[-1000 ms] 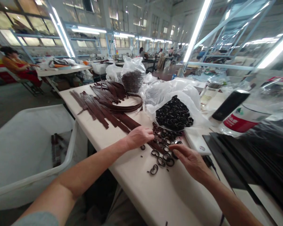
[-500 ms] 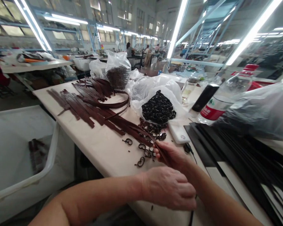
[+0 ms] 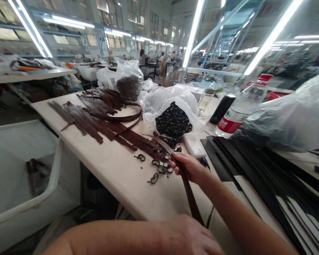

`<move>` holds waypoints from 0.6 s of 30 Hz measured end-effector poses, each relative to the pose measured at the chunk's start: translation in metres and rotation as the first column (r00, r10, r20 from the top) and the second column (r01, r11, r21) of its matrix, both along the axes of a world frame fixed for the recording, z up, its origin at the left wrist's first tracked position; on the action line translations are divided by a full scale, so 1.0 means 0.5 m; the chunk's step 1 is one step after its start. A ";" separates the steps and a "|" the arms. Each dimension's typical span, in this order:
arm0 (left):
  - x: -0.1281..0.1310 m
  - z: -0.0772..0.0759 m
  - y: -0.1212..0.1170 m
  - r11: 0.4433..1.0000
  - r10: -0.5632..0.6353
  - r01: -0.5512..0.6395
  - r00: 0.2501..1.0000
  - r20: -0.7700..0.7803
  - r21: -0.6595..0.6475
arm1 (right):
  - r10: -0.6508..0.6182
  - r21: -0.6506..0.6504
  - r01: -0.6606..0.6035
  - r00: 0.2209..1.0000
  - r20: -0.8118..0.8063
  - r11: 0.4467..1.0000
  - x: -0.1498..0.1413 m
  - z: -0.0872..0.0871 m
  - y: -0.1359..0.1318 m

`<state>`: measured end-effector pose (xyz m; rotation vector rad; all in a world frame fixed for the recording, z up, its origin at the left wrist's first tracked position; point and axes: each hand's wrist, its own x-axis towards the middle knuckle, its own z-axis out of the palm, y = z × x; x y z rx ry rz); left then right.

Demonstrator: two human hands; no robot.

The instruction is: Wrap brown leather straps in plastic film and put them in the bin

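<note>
My right hand [image 3: 188,166] is closed around a dark brown leather strap [image 3: 186,186], pinching it between thumb and fingers above the table. One end of the strap reaches up over a scatter of small dark curled rings [image 3: 154,178]. Its other stretch runs straight down to my left hand [image 3: 194,235], at the bottom edge of the view. That hand is blurred, its fingers curled over the strap and partly cut off. More brown straps [image 3: 87,124] lie in a loose row on the table [image 3: 117,166], beyond my hands to the left.
A plastic bag of black rings [image 3: 172,120] lies open mid-table, near a white box-like device [image 3: 195,145]. A bottle with a red label [image 3: 231,118] and a black cylinder [image 3: 223,108] stand behind. Black strips [image 3: 244,159] are stacked right. A white bin [image 3: 55,173] stands left.
My left hand has moved down toward the bottom edge, and a longer stretch of strap now shows between my hands. The strap's far end has been drawn closer to my right hand.
</note>
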<state>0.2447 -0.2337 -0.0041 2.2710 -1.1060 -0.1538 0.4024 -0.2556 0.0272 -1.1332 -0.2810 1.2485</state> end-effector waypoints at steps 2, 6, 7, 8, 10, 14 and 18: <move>-0.021 -0.007 0.072 0.887 0.318 -0.323 0.945 -0.070 -0.330 | 0.029 0.015 -0.030 0.999 0.032 0.999 -0.006 0.010 -0.002; -0.062 0.008 0.225 0.212 0.455 -0.874 0.485 -0.747 -0.438 | 0.142 0.015 -0.144 0.987 0.075 0.989 -0.038 0.026 -0.001; -0.069 0.016 0.259 0.079 0.378 -0.909 0.406 -0.832 -0.408 | 0.196 0.004 -0.197 0.977 0.085 0.980 -0.049 0.029 -0.001; -0.076 0.023 0.290 -0.034 0.314 -0.919 0.363 -0.877 -0.392 | 0.255 -0.012 -0.255 0.962 0.097 0.967 -0.060 0.032 -0.001; -0.089 0.036 0.343 -0.224 0.255 -0.888 0.345 -0.903 -0.402 | 0.368 -0.050 -0.364 0.922 0.118 0.930 -0.081 0.035 -0.002; -0.119 0.045 0.408 -0.453 0.248 -0.792 0.329 -0.911 -0.409 | 0.499 -0.113 -0.487 0.858 0.125 0.866 -0.110 0.032 -0.002; -0.147 0.041 0.437 -0.481 0.277 -0.783 0.290 -0.916 -0.393 | 0.576 -0.082 -0.570 0.808 0.120 0.817 -0.122 0.025 -0.001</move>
